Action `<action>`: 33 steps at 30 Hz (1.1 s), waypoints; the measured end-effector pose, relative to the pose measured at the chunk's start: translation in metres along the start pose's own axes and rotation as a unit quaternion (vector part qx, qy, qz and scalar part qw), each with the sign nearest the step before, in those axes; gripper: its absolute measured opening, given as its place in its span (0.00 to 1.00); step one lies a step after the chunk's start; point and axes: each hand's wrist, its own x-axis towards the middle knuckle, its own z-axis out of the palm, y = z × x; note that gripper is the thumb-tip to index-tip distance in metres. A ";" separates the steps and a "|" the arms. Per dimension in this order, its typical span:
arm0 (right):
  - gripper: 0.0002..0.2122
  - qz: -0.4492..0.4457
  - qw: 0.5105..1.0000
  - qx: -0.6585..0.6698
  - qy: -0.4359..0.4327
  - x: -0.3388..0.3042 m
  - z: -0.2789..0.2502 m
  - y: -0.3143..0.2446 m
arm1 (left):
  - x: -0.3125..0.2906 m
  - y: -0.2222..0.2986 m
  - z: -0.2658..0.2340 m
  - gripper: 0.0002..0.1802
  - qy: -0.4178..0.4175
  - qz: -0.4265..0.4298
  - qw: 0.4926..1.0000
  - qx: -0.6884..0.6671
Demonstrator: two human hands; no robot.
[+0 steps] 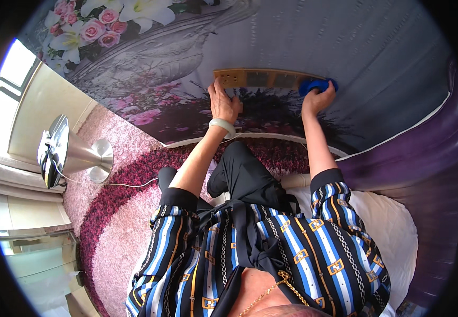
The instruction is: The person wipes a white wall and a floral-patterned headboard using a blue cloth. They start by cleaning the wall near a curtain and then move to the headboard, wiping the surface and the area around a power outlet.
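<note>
A long gold-coloured socket and switch panel (255, 78) runs across a flower-printed wall (292, 34) in front of me. My right hand (318, 100) grips a blue cloth (313, 85), bunched up and pressed on the panel's right end. The cloth covers the last part of that end. My left hand (224, 104), with a pale bangle on its wrist, has its fingers apart and holds nothing. Its fingertips touch or nearly touch the panel's lower edge at the left, below the socket holes.
A silver round-based stand (99, 161) with a dark device (52, 156) is on the pink patterned rug (118, 211) at left, a white cord (128, 185) trailing from it. White bedding (392, 227) and a purple padded surface (408, 153) lie at right. Windows are far left.
</note>
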 end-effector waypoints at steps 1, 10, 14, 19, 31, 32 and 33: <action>0.21 -0.082 0.996 -0.019 0.000 -0.006 -0.006 -0.001 | -0.002 -0.002 0.002 0.41 -0.004 -0.016 1.000 -0.008; 0.23 -0.428 0.851 0.147 -0.268 -0.073 0.004 -0.107 | -0.007 -0.022 -0.002 0.41 -0.019 -0.138 0.989 -0.044; 0.24 -0.468 0.822 0.170 -0.274 -0.072 0.012 -0.126 | -0.006 -0.015 0.005 0.40 -0.024 -0.132 0.990 -0.048; 0.25 -0.418 0.872 0.131 -0.219 -0.053 0.005 -0.117 | -0.002 -0.032 -0.005 0.37 -0.028 -0.228 0.960 -0.157; 0.20 -0.579 0.751 0.147 -0.281 -0.088 0.027 -0.158 | -0.014 -0.047 0.005 0.32 -0.041 -0.313 0.823 -0.472; 0.18 -0.619 0.726 0.123 -0.273 -0.089 0.028 -0.163 | -0.014 -0.036 -0.005 0.30 -0.035 -0.325 0.817 -0.475; 0.16 -0.655 0.700 0.101 -0.265 -0.090 0.031 -0.164 | -0.016 -0.026 -0.013 0.29 -0.028 -0.338 0.812 -0.476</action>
